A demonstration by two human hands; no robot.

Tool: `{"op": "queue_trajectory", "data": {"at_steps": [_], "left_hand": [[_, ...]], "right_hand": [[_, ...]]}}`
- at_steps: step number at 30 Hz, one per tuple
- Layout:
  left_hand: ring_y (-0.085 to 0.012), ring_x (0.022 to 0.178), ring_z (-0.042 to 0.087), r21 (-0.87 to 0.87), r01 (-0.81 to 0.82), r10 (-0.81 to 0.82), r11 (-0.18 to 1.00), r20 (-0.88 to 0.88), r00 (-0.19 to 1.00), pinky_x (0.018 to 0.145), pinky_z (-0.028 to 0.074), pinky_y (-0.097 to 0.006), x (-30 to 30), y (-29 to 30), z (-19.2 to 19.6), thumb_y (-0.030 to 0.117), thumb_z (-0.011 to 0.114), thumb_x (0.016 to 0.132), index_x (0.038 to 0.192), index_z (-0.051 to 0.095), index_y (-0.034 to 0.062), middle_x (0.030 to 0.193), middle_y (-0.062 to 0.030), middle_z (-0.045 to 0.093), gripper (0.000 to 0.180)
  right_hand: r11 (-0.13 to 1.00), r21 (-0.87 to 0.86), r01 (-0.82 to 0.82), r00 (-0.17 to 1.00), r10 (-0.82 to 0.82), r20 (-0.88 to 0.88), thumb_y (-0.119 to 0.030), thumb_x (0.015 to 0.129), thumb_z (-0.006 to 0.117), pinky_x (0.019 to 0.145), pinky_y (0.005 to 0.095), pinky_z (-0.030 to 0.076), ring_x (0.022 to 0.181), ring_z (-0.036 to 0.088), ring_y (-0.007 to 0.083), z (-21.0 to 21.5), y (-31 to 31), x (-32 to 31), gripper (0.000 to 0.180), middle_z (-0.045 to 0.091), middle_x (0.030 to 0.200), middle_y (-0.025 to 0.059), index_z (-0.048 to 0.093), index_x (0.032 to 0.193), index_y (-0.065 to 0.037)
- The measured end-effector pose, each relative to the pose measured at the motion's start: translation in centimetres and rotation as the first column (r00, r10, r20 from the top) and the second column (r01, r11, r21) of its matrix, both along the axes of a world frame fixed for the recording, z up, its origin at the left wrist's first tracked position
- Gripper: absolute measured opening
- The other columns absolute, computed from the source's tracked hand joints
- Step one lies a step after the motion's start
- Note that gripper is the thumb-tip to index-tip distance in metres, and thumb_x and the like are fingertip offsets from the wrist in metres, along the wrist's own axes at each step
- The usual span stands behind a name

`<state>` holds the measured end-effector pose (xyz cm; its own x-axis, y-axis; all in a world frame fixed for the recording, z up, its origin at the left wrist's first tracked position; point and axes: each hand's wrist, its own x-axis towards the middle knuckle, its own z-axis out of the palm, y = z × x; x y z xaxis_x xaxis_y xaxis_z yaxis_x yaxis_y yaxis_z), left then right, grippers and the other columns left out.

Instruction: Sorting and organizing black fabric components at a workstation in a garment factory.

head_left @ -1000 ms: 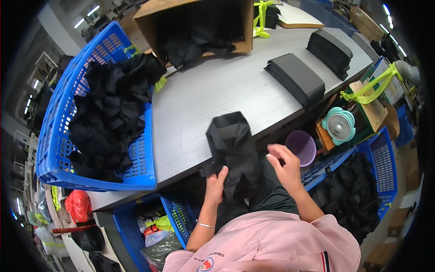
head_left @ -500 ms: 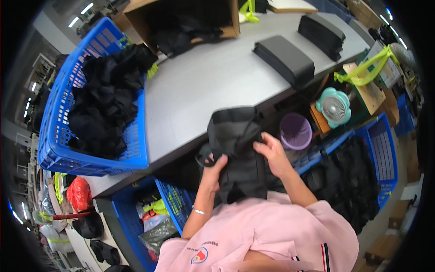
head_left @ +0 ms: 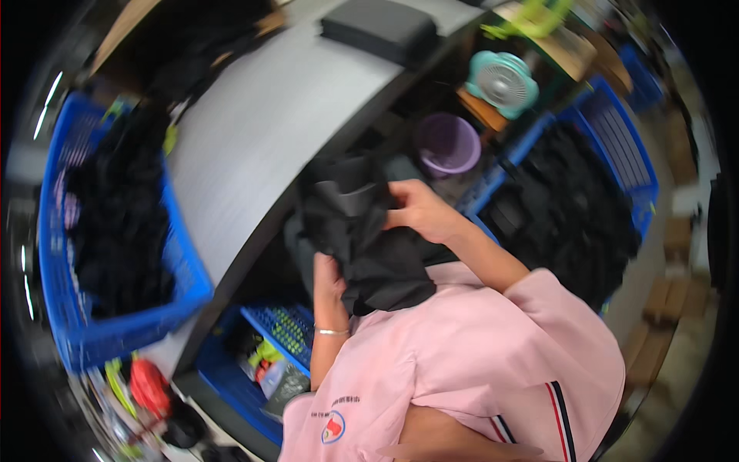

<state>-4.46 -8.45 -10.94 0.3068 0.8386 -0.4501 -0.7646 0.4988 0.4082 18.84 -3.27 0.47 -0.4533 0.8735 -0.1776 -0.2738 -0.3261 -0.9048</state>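
Observation:
A black fabric bag point(head_left: 377, 250), soft and creased, hangs in front of my pink shirt, just off the table's near edge. My right hand point(head_left: 421, 209) pinches its right side near the top, thumb and fingers closed on the cloth. Low on the bag's left side is my left hand point(head_left: 329, 279), its fingertips mostly hidden behind the cloth and its thumb along the edge. The bag's upper part is folded and blurred by motion.
A grey table point(head_left: 254, 115) carries a stack of black panels point(head_left: 381, 29). Blue baskets of black cloth stand left point(head_left: 131, 331) and right point(head_left: 627, 146); another blue basket point(head_left: 219, 362) is below the table. A purple bin point(head_left: 448, 146) and a teal fan point(head_left: 502, 83) are beyond my right hand.
My view has turned to the right, so the table and baskets sit further left. The bag has gone from held flat to bunched and tilted, with both hands still at its sides.

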Motion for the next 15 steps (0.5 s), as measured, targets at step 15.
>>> {"op": "queue_trajectory", "data": {"at_steps": [15], "left_hand": [[-0.0314,0.136,0.047,0.337,0.220,-0.333,0.916,0.330,0.883,0.117,0.033,-0.046,4.6,1.7,4.8,0.045,0.048,0.103,0.146,0.046,0.0009,0.151,-0.0134,0.048,0.061]], "right_hand": [[0.942,0.007,0.334,0.942,-0.334,-0.042,-0.004,0.080,0.076,0.094,0.0316,0.048,0.104,0.060,0.0140,-4.0,-3.5,4.8,0.041,0.070,0.109,0.0042,0.064,0.119,0.002]]}}
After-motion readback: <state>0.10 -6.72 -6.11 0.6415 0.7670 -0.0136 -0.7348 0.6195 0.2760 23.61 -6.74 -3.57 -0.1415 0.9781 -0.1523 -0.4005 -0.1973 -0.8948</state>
